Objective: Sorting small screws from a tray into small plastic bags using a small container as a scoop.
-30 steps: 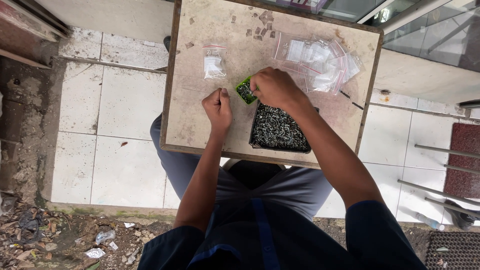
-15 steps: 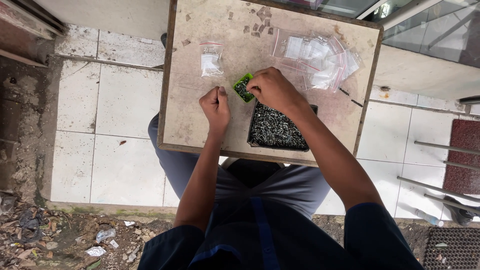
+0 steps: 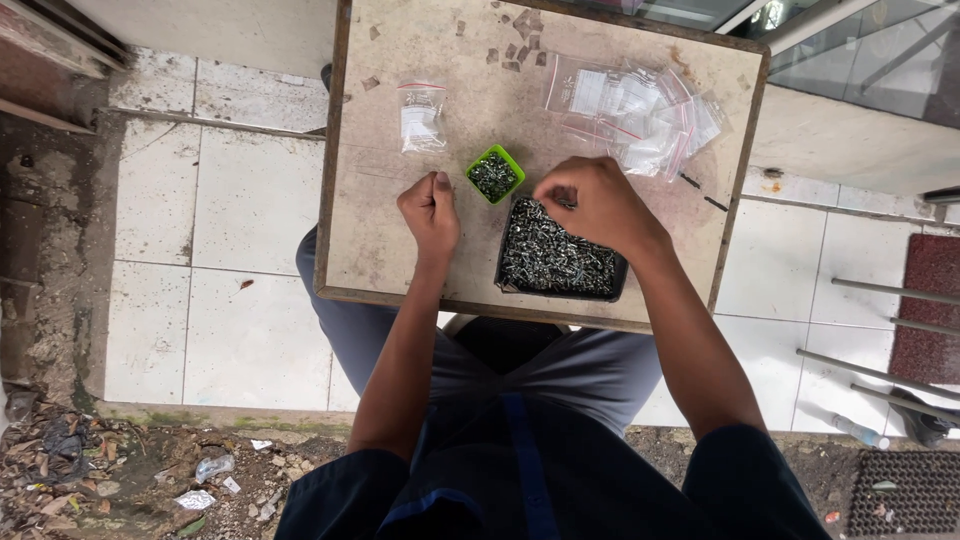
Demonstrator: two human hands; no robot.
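Observation:
My left hand (image 3: pixel 430 212) rests as a closed fist on the worn tabletop (image 3: pixel 390 255), just left of a small green cup (image 3: pixel 494 173) holding little dark screws. I see nothing in the fist. My right hand (image 3: pixel 595 205) hovers over the far left corner of a black tray (image 3: pixel 560 262) heaped with silvery screws. Its fingertips are pinched together down among the screws, and what they grip is hidden under the hand.
A single small clear bag (image 3: pixel 421 117) lies beyond my left hand. A pile of clear bags (image 3: pixel 640 115) sits at the table's far right, with two loose dark screws (image 3: pixel 700 192) near it. Metal chair legs (image 3: pixel 880 290) and a red mat (image 3: pixel 930 300) stand to the right.
My right hand has moved from over the green cup to the black tray, uncovering the cup. My left fist has stayed where it was.

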